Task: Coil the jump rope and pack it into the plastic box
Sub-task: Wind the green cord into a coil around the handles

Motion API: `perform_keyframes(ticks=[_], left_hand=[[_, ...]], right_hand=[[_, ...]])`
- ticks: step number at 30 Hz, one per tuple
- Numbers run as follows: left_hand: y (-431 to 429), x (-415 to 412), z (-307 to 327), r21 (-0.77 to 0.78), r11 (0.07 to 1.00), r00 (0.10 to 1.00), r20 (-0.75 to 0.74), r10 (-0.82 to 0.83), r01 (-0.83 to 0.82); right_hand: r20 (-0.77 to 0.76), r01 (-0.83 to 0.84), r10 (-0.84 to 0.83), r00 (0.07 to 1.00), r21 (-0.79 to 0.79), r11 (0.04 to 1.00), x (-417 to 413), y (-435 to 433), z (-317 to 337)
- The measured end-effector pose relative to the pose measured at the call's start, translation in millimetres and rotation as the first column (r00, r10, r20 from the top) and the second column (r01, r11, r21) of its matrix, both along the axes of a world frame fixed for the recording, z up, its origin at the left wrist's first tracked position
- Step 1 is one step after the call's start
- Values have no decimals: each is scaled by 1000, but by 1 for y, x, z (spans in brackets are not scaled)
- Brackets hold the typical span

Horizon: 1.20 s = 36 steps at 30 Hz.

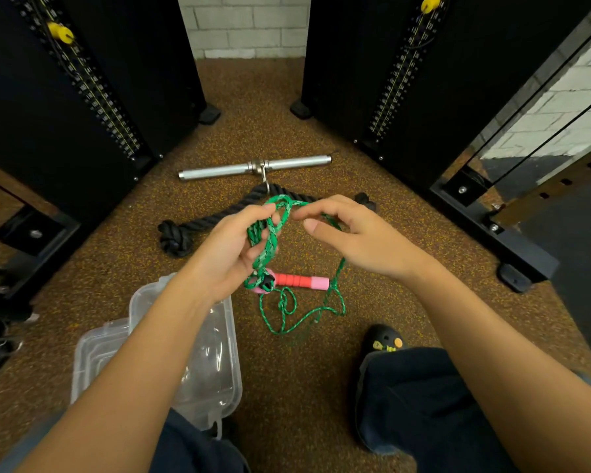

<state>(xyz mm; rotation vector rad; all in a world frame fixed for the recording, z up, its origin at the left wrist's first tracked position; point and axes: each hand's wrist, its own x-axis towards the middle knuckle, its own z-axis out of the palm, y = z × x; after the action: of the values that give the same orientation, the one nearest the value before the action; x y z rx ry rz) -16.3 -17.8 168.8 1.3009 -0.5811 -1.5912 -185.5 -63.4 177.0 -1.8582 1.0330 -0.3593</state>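
Observation:
My left hand (234, 247) grips several loops of the green jump rope (270, 230) above the floor. My right hand (348, 233) pinches a strand of the same rope at the top of the loops. More green rope hangs down and lies in loose curls (297, 312) on the floor. A red and pink handle (301, 280) lies on the floor below my hands; a second pink handle end with a black knot (265, 283) shows under my left hand. The clear plastic box (215, 363) stands open on the floor under my left forearm, its lid (96, 356) beside it.
A steel bar handle (253, 167) and a thick black rope attachment (191, 230) lie on the speckled rubber floor ahead. Black weight-stack columns (82, 97) (389, 80) stand left and right. My black shoe (384, 341) and trouser leg are at lower right.

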Motion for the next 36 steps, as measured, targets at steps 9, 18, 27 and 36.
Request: perform_keyframes(ticks=[9, 18, 27, 36], left_hand=[[1, -5, -10, -49, 976, 873, 459, -167, 212], [0, -1, -20, -46, 957, 561, 818, -129, 287], [-5, 17, -11, -112, 994, 987, 160, 24, -6], [-10, 39, -11, -51, 945, 941, -125, 315, -323]], right_hand=[[80, 204, -201, 976, -31, 978, 7, 1, -7], [156, 194, -230, 961, 213, 957, 9, 1, -4], [217, 147, -242, 946, 377, 914, -6, -14, -4], [152, 293, -411, 899, 488, 822, -22, -25, 2]])
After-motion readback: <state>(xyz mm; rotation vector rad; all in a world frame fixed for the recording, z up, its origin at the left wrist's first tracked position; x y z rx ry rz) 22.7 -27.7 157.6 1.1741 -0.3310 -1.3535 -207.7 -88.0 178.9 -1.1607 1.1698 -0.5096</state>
